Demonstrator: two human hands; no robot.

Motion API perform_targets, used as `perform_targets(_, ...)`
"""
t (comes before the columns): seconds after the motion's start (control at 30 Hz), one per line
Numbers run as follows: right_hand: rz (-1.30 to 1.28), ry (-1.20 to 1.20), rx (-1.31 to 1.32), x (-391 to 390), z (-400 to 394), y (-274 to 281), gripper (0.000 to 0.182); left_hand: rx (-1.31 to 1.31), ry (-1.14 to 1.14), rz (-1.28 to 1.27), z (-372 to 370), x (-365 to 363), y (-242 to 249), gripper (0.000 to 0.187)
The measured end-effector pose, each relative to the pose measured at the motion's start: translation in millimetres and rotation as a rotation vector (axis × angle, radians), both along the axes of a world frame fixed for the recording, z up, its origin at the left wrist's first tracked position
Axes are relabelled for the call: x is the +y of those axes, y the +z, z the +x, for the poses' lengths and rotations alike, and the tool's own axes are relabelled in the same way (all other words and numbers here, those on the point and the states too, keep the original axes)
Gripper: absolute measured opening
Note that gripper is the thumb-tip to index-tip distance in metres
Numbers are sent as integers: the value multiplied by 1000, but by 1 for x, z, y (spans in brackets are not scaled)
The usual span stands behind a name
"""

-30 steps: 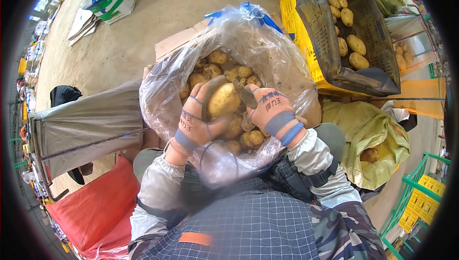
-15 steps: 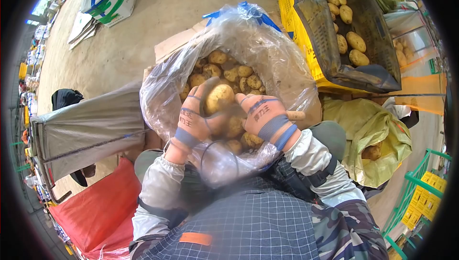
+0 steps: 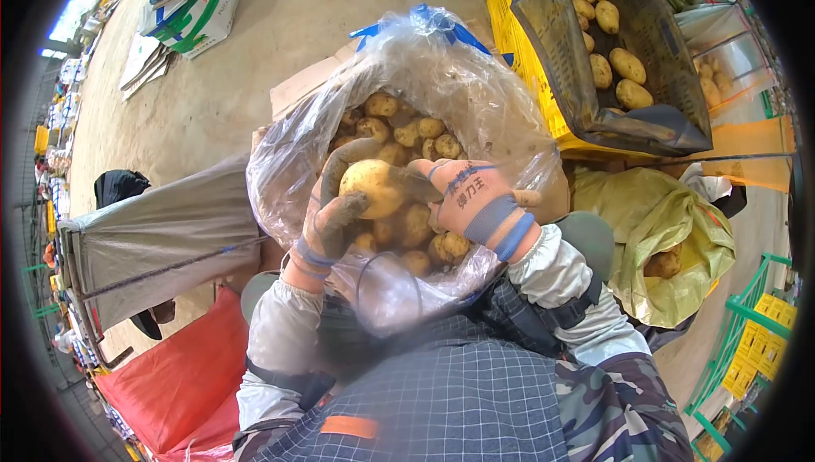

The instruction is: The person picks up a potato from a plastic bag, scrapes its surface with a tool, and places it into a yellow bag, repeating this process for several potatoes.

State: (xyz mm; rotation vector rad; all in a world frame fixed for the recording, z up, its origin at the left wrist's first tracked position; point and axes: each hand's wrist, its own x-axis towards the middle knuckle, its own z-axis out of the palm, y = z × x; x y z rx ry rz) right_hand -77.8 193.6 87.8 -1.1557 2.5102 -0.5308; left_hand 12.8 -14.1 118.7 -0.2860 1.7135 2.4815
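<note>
A clear plastic bag (image 3: 505,109) lined inside a cardboard box stands in front of me, with many dirt-marked potatoes (image 3: 416,224) in it. My left hand (image 3: 327,211), in an orange and grey glove, grips a large pale potato (image 3: 371,188) above the pile, thumb below and fingers round its far side. My right hand (image 3: 475,199), gloved alike, has its fingers pressed together, their dark tips at the right side of that potato. Something brown and rounded shows beside the right hand; whether it is held is unclear.
A yellow crate (image 3: 556,114) with a dark liner holds potatoes at the upper right. An olive sack (image 3: 628,250) stands at right, a grey cloth-covered frame (image 3: 170,224) and a red sack (image 3: 182,377) at left. A white-green carton (image 3: 212,16) lies at upper left.
My left hand has shifted slightly left and turned, so more of the held potato shows. My right hand's fingers have stretched left to the potato. The view has shifted slightly.
</note>
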Motion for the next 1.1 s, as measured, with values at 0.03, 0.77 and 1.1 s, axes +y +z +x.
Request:
perform_targets(0.03,4,57,-9,-1,0,11,50,-4,14,-47,0,0,-3,74)
perform_targets(0.77,-499,-366,-350,-10,9,17,51,-225,98,377,1,-4,-23,64)
perform_targets(1.1,42,-190,-69,-12,9,12,55,-338,-94,612,0,7,-17,73)
